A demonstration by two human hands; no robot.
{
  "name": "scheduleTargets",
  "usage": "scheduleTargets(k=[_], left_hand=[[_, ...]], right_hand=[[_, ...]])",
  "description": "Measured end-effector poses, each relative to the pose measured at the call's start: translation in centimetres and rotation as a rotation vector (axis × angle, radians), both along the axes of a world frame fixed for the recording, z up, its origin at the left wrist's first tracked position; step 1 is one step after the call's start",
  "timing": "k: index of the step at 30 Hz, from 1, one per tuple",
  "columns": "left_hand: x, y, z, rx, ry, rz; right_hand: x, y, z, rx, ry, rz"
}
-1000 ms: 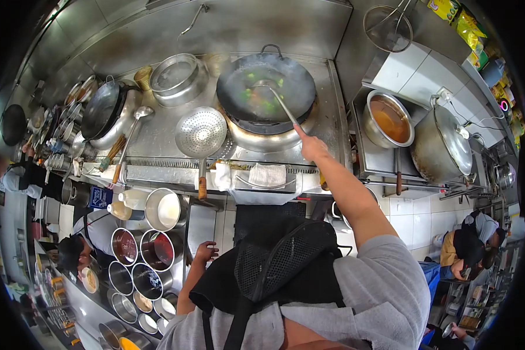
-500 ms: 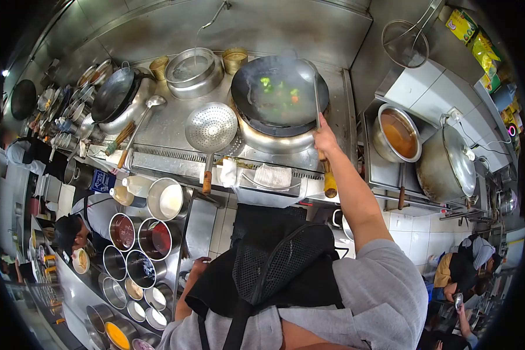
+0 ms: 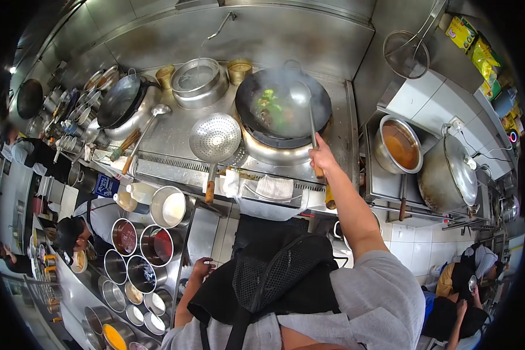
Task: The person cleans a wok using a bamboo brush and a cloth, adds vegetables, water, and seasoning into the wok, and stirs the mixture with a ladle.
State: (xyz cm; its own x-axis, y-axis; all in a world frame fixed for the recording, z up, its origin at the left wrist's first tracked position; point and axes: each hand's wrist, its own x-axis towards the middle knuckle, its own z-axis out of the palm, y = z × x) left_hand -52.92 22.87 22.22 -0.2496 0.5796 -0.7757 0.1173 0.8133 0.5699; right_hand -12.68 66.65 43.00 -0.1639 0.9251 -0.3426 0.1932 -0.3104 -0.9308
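My right hand (image 3: 322, 156) is closed around the handle of a long ladle (image 3: 312, 116). The ladle's round bowl sits inside a black wok (image 3: 248, 123) at the burner, toward its far right side. Green vegetables (image 3: 268, 103) and other pieces blurred by steam lie in the wok. Down by my left side, my left hand (image 3: 203, 268) hangs beside the counter of pots, fingers slightly apart and nothing visible in it. A perforated strainer (image 3: 215, 137) with a wooden handle rests left of the wok.
A pot of brown liquid (image 3: 400, 147) and a large lidded pot (image 3: 448, 169) stand right. Several metal containers, including a pot of red sauce (image 3: 163, 245), crowd the left counter. A second wok (image 3: 121, 100) sits farther left. Co-workers (image 3: 99, 216) are at both sides.
The ladle's bowl has moved from the wok's far right edge inward and down, and my right hand has come nearer. Steam has thickened, and the vegetables have shifted left. The view has tilted slightly.
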Motion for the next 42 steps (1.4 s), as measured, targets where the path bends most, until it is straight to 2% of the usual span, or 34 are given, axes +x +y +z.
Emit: scheduleTargets(k=[2,4,5,7,8,9,10,13,14,16,19,22,25,26,28,29,33,35,36,38,40,42], left_hand=[[0.1,0.2,0.5,-0.025,-0.008,0.031],[-0.3,-1.1,-0.8,0.072,-0.030,-0.029],[-1.8,-2.1,-4.6,0.159,0.132,-0.225],[-2.9,-3.9,-8.8,0.205,0.188,-0.240],[-2.8,-4.1,-8.9,0.246,0.238,-0.252],[-2.7,-4.1,-9.1,0.191,0.171,-0.172],[-2.7,-4.1,-9.3,0.193,0.173,-0.173],[-1.7,-4.1,-6.7,0.099,0.147,-0.133],[-2.0,-4.3,-7.5,0.096,0.151,-0.135],[-2.7,-5.0,-10.1,0.122,0.185,-0.238],[-2.5,-4.4,-9.7,0.101,0.151,-0.210],[-1.2,-2.5,-5.8,0.040,0.078,-0.127],[1.0,0.3,-0.1,-0.030,0.007,-0.015],[1.2,0.7,0.3,-0.033,0.004,-0.019],[1.4,1.1,0.7,0.033,0.012,-0.182],[0.4,0.8,-2.5,0.026,0.040,-0.221],[0.5,1.4,-2.1,0.017,-0.091,-0.080],[0.7,1.9,-1.4,-0.016,-0.103,-0.085],[0.6,2.1,-1.4,-0.043,-0.106,-0.090],[0.9,2.5,-2.2,-0.070,-0.138,-0.038],[1.2,2.9,-2.6,-0.082,-0.113,-0.087],[1.0,2.8,-5.0,-0.082,-0.157,-0.075]], right_hand=[[-1.0,1.5,0.7,0.132,-0.165,-0.075],[-1.5,3.4,1.0,0.151,-0.229,-0.084],[-1.6,4.7,0.5,0.140,-0.235,-0.059],[-1.7,5.5,0.5,0.134,-0.239,-0.037],[-2.0,5.7,0.6,0.121,-0.296,0.033],[-2.1,5.7,0.8,0.106,-0.353,0.102],[-2.2,5.6,0.8,0.108,-0.351,0.100],[-2.5,4.9,1.0,0.156,-0.565,0.292],[-2.4,4.8,0.4,0.154,-0.561,0.291],[-2.1,4.7,-1.6,0.409,-0.807,0.370],[-1.6,2.5,-1.2,0.381,-0.911,0.440],[-1.4,-1.9,3.6,0.213,-1.072,0.524],[1.1,-3.6,2.1,0.303,-1.137,0.526],[2.2,-3.9,1.6,0.298,-1.140,0.524],[4.3,-4.5,0.7,0.421,-1.165,0.478],[4.6,-5.1,0.7,0.404,-1.151,0.472],[4.7,-9.1,5.7,0.237,-1.049,0.423],[7.0,-10.6,6.0,0.453,-0.805,0.438],[7.2,-11.7,7.6,0.450,-0.810,0.437],[7.4,-13.9,11.2,0.218,-0.831,0.512],[7.0,-14.5,11.1,0.190,-0.885,0.548],[5.7,-14.5,9.8,0.118,-1.017,0.553]])
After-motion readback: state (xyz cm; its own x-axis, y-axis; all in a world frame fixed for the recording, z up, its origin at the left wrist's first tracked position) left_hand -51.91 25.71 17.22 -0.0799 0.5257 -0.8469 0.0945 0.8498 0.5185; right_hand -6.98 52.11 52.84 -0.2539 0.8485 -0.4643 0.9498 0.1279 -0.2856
